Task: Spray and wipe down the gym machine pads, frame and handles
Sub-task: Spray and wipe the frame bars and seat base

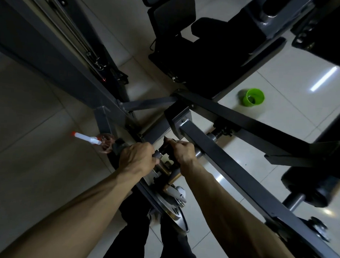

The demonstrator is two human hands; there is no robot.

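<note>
Both hands close on the machine's central joint. The left hand (137,159) has its fingers curled round a dark handle (117,146). The right hand (182,151) has its fingers wrapped on a black knob (167,148). A clear, rounded spray bottle (99,142) with a white nozzle shows just past the left hand; who or what holds it I cannot tell. Square grey steel frame (218,150) tubes cross glossy floor (30,124) tiles, with black pads (216,37) above and a green plastic cup (252,97) well apart.

Arms outstretched; left hand (137,156), right hand (182,151) close together, each clenched on machine part (165,148).
</note>
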